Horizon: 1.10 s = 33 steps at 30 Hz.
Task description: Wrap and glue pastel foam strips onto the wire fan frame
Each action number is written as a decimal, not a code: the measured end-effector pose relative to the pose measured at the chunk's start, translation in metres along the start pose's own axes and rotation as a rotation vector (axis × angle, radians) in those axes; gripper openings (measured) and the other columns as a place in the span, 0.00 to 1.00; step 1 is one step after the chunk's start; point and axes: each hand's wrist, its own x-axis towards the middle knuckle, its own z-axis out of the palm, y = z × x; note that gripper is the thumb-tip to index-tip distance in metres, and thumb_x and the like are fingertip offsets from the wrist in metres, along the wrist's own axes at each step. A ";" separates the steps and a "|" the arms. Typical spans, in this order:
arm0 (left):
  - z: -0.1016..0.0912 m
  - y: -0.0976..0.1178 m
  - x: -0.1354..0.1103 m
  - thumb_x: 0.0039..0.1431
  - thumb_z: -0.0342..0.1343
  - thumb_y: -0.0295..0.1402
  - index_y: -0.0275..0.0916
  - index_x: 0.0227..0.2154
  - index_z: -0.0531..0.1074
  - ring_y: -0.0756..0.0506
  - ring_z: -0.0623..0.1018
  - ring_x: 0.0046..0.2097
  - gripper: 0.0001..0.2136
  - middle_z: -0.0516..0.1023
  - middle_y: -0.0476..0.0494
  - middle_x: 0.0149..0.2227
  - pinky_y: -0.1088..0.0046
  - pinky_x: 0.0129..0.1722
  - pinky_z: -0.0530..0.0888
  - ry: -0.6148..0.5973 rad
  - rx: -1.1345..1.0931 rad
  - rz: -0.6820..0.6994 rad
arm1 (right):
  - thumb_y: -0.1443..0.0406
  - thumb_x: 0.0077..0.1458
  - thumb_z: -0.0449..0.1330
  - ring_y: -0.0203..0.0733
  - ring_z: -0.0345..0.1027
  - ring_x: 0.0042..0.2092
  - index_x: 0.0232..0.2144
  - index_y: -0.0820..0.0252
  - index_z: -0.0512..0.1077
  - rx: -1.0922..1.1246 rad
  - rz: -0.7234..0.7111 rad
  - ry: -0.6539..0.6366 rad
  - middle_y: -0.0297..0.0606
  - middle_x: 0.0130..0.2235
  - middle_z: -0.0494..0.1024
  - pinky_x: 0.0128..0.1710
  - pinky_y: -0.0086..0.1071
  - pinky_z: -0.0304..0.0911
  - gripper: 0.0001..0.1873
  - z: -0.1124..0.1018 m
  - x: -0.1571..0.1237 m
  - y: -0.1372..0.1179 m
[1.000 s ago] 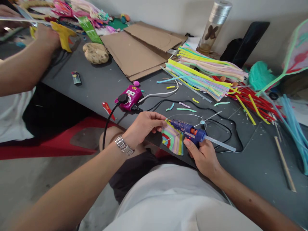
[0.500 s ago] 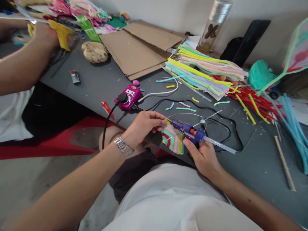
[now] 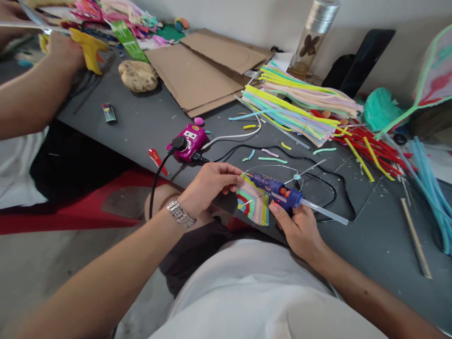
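Observation:
My left hand [image 3: 216, 182] pinches the upper left corner of a striped pipe-cleaner piece [image 3: 254, 208], banded in red, green, lilac and yellow. In my right hand [image 3: 298, 230] is a blue glue gun [image 3: 273, 189], its nozzle pointing left at the piece's top edge, close to my left fingertips. A clear glue stick [image 3: 326, 211] juts out of the gun's back end. Whether the nozzle touches the piece I cannot tell. Behind the gun, a thin wire loop with a small pale blue bead [image 3: 296, 177] lies on the table.
A magenta power strip [image 3: 189, 142] with black cords stands left of centre. Pipe-cleaner bundles [image 3: 293, 113], cardboard sheets [image 3: 201, 70], a stone [image 3: 138, 76] and a bottle [image 3: 314, 40] lie or stand farther back. At the left, another person's hand [image 3: 65, 52] holds a yellow glue gun [image 3: 88, 47].
My right hand and the glue gun have shifted very slightly to the right. My left hand keeps its pinch on the striped piece.

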 end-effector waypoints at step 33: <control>0.037 -0.038 -0.023 0.66 0.55 0.30 0.40 0.40 0.80 0.45 0.77 0.39 0.08 0.79 0.42 0.39 0.71 0.38 0.69 0.094 1.061 0.745 | 0.58 0.68 0.57 0.34 0.64 0.30 0.33 0.56 0.66 -0.234 -0.151 -0.108 0.31 0.31 0.69 0.31 0.28 0.59 0.11 -0.055 -0.028 0.023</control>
